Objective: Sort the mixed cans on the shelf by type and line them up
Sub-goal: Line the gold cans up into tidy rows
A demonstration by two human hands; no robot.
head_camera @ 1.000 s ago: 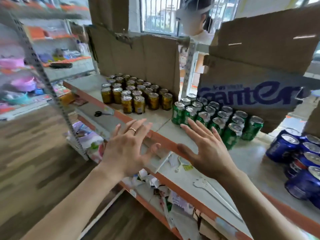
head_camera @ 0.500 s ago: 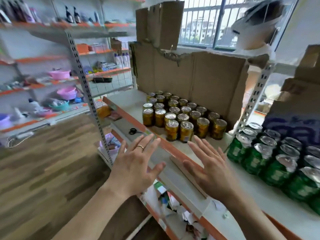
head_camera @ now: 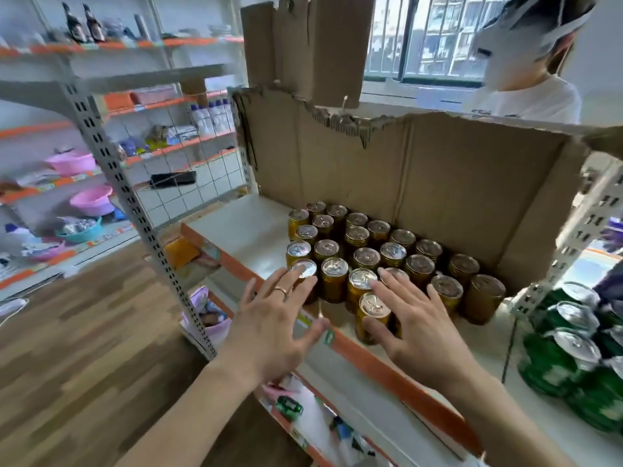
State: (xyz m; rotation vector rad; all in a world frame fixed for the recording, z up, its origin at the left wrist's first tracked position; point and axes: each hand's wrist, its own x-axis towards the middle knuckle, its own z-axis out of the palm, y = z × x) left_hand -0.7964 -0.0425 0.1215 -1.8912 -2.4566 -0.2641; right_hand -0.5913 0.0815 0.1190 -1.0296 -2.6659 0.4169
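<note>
Both palms down, fingers (head_camera: pixel 396 284) spread: left hand (head_camera: pixel 269 328) by front-left gold cans (head_camera: pixel 367 257), right hand (head_camera: pixel 418 328) beside foremost can (head_camera: pixel 374 313)

bright daylight from window (head_camera: pixel 428 38) | glare on can tops | edges warped, motion-blurred

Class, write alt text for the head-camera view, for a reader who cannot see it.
An open left hand and right hand spread at the front row of gold cans, lined up on a shelf backed by torn cardboard; green cans stand farther right.
</note>
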